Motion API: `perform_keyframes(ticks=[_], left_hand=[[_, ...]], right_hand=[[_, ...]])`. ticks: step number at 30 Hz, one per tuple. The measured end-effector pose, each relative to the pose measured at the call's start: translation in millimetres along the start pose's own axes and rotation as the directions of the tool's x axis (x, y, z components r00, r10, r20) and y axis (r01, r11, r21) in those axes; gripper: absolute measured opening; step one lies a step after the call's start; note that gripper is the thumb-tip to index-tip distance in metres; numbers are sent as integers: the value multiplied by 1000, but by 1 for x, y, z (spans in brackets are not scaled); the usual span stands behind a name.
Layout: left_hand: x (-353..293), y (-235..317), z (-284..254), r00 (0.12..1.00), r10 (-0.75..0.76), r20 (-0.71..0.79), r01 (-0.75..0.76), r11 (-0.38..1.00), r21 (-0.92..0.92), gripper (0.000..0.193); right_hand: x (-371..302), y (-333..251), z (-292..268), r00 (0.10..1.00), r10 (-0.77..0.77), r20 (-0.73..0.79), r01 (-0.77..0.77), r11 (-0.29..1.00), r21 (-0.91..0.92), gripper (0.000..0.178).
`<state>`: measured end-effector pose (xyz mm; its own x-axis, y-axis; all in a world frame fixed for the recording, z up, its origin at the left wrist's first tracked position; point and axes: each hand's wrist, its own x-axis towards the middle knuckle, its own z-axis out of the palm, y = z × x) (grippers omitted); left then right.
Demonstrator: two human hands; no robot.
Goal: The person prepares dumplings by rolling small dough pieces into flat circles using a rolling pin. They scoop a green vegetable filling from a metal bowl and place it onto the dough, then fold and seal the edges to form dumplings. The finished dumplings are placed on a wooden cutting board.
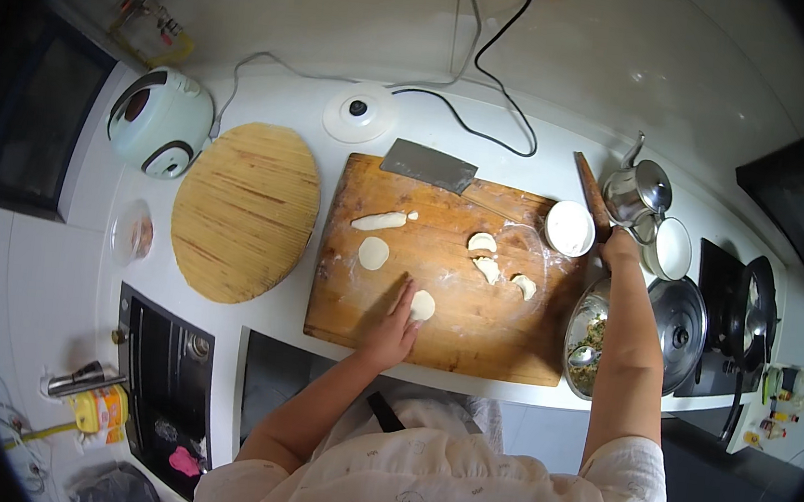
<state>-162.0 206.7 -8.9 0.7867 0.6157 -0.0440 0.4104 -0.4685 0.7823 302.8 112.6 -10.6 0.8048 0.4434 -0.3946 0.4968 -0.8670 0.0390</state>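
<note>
I judge the dumpling work about midway. On the cutting board point(449, 265), one flat round wrapper point(374, 253) lies toward the far left part, a log of dough point(379, 221) sits beyond it uncut, and three folded or half-shaped pieces point(497, 265) cluster toward the right. My left hand point(392, 326) lies flat with fingers together near the board's near edge, its fingertips touching a small dough disc point(423, 305). My right hand point(618, 248) is closed around the end of a rolling pin point(589, 196) at the board's far right corner, just beside a small white bowl point(570, 228). The bowl of filling point(590, 339) stands off the board's right edge, touching it. Open room: the board's middle and near right part, and the round bamboo board point(246, 209) to the left. A cleaver point(428, 165) overhangs the board's far edge
</note>
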Motion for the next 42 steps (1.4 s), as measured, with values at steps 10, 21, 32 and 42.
perform_keyframes(ticks=[10, 21, 32, 42], left_hand=[[-18, 0, 18, 999, 32, 14, -35, 954, 296, 51], [-50, -14, -27, 904, 142, -402, -38, 966, 256, 62], [-56, -37, -22, 993, 105, 55, -118, 842, 527, 69], [42, -44, -52, 983, 155, -99, -66, 802, 594, 71]], right_hand=[[2, 7, -6, 957, -144, -252, 192, 965, 179, 48], [-210, -104, -23, 477, -707, -522, 873, 449, 190, 43], [-245, -129, 75, 428, -875, -227, 904, 412, 115, 45], [-211, -188, 52, 604, -730, -321, 764, 645, -27, 67]])
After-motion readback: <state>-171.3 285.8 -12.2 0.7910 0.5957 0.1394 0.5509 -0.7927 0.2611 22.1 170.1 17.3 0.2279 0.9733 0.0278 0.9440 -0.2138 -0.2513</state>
